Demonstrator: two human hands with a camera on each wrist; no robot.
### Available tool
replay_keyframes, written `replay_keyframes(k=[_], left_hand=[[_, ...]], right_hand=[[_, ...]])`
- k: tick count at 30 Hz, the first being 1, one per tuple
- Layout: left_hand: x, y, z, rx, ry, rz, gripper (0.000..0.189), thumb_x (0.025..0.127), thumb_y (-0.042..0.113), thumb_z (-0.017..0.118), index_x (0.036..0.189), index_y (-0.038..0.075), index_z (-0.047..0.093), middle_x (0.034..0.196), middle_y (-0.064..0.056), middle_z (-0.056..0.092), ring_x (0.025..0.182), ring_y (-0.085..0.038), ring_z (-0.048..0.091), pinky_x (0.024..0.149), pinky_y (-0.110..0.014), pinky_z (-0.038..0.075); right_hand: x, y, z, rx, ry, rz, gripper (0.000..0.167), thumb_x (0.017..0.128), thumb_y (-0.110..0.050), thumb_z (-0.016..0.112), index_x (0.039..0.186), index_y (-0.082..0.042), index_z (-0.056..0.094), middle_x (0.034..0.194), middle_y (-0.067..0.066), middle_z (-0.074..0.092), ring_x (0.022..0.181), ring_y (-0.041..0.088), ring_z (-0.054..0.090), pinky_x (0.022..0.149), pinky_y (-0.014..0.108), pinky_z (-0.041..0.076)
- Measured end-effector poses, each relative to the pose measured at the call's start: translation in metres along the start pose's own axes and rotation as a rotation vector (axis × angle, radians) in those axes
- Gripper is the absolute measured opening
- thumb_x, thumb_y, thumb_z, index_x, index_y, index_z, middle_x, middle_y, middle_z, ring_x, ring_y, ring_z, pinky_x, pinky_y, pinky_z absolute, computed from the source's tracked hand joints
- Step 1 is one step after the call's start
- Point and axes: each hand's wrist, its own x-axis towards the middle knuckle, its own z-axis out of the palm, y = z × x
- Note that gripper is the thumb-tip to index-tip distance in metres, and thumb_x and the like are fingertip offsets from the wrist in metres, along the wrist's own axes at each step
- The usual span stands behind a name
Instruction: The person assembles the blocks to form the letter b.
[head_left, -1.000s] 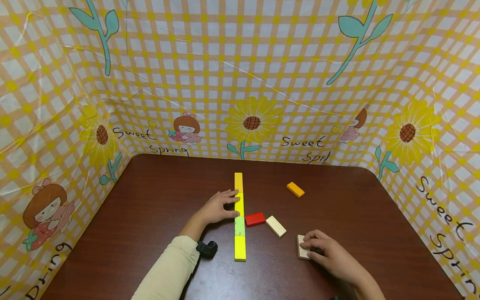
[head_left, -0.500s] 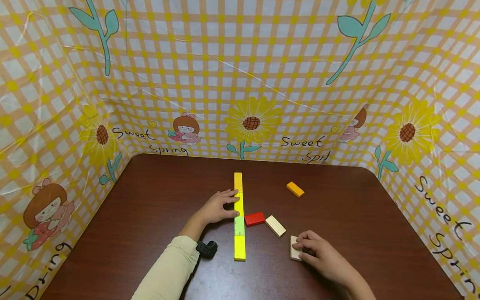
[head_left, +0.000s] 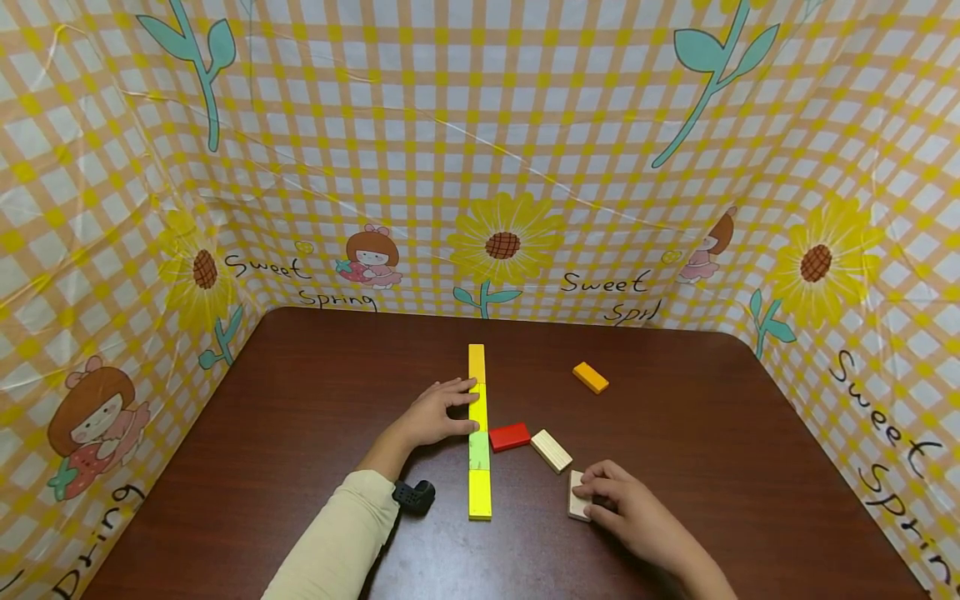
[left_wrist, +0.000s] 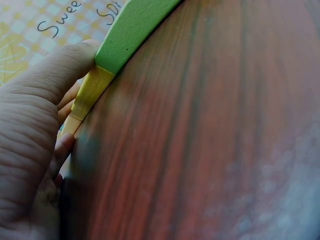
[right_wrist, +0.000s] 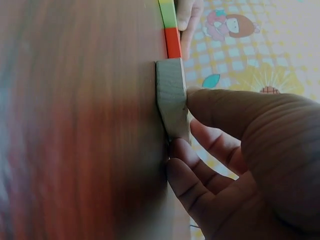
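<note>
Down the middle of the table, in the head view, runs a straight row of flat blocks: an orange-yellow block (head_left: 477, 360) at the far end, a yellow block (head_left: 482, 410), a green block (head_left: 478, 452) and a near yellow block (head_left: 480, 495). My left hand (head_left: 427, 418) lies at the row's left side, fingertips and thumb touching it. My right hand (head_left: 630, 510) holds a plain wooden block (head_left: 575, 502) flat on the table with thumb and fingers, partly covering it. A red block (head_left: 510, 437) lies beside the green one, and a pale ridged block (head_left: 551, 451) adjoins its right end.
An orange block (head_left: 591, 377) lies alone toward the back right of the dark brown table (head_left: 315, 367). A checked, flower-printed cloth (head_left: 420, 167) rises around the table's back and sides. A black band (head_left: 414, 497) sits on the left wrist.
My right hand has slid the plain wooden block leftward across the table, nearer the pale ridged block. The left hand and the row of blocks have stayed in place.
</note>
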Motion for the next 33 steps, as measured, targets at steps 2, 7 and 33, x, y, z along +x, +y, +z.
replay_keyframes(k=[2, 7, 33], left_hand=[[0.000, 0.000, 0.000, -0.002, 0.003, 0.004, 0.059, 0.090, 0.034, 0.073, 0.142, 0.010, 0.057, 0.157, 0.003, 0.037, 0.147, -0.023, 0.026, 0.121, -0.048, 0.008], [-0.001, 0.000, 0.000, 0.005, 0.005, 0.005, 0.059, 0.090, 0.034, 0.073, 0.142, 0.011, 0.057, 0.157, 0.004, 0.037, 0.147, -0.023, 0.026, 0.121, -0.048, 0.008], [0.000, 0.000, 0.000, 0.022, 0.016, 0.009, 0.059, 0.089, 0.033, 0.075, 0.141, 0.011, 0.057, 0.156, 0.004, 0.039, 0.147, -0.022, 0.027, 0.121, -0.047, 0.010]], right_hand=[[0.001, -0.002, 0.001, 0.003, -0.002, 0.005, 0.020, 0.085, 0.000, 0.075, 0.104, -0.008, 0.075, 0.107, -0.003, 0.055, 0.087, 0.008, 0.055, 0.071, 0.021, 0.050], [0.003, -0.006, 0.005, -0.008, -0.001, 0.024, 0.020, 0.085, 0.000, 0.075, 0.104, -0.008, 0.076, 0.107, -0.004, 0.055, 0.087, 0.008, 0.055, 0.072, 0.022, 0.050], [0.010, -0.023, 0.021, -0.037, -0.005, 0.170, 0.021, 0.083, -0.002, 0.077, 0.097, -0.017, 0.072, 0.105, -0.005, 0.055, 0.084, 0.008, 0.056, 0.071, 0.023, 0.050]])
